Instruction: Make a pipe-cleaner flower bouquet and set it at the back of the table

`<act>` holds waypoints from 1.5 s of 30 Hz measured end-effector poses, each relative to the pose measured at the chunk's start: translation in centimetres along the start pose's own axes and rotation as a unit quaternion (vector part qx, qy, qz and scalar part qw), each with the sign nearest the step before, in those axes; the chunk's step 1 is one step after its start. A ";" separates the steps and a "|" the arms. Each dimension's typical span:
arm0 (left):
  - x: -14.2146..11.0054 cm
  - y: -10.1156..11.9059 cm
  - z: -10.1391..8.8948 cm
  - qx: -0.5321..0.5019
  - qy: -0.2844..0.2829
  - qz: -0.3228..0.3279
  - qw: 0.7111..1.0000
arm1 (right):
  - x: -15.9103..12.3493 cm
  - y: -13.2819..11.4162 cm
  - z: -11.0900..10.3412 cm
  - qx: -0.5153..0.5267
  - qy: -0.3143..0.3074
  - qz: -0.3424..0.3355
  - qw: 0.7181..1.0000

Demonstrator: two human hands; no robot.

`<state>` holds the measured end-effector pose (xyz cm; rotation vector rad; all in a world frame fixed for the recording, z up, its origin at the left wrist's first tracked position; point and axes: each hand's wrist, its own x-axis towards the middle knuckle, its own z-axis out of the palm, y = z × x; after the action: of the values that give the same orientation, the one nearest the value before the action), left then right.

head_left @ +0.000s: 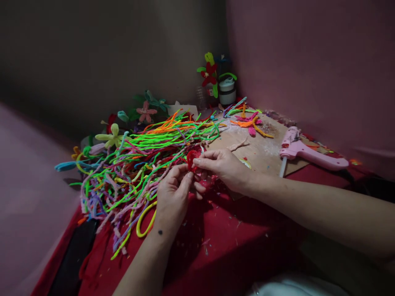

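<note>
My left hand (173, 193) and my right hand (224, 166) meet over the red cloth (222, 246). Both pinch a small red pipe cleaner piece (193, 159) bent into a loop, held between the fingertips. Just to the left lies a big tangled pile of pipe cleaners (138, 164) in green, orange, purple, pink and yellow. A yellow pipe cleaner loop (145, 224) lies under my left wrist.
A pink glue gun (308, 153) rests on a cardboard sheet (262, 148) at the right, beside an orange and pink pipe cleaner shape (251, 122). Finished pipe cleaner flowers (145, 111) stand along the back wall; a red one (210, 74) stands by a white jar (227, 91).
</note>
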<state>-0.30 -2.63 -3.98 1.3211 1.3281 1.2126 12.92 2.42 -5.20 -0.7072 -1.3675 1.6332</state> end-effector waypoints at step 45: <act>-0.1 0.9 -0.4 0.068 -0.039 -0.083 0.993 | 0.0 0.7 -0.2 0.126 -0.067 0.068 0.987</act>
<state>-0.59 -2.76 -2.99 1.3119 1.4541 0.9626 12.88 2.53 -5.89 -0.5572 -1.1968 1.9518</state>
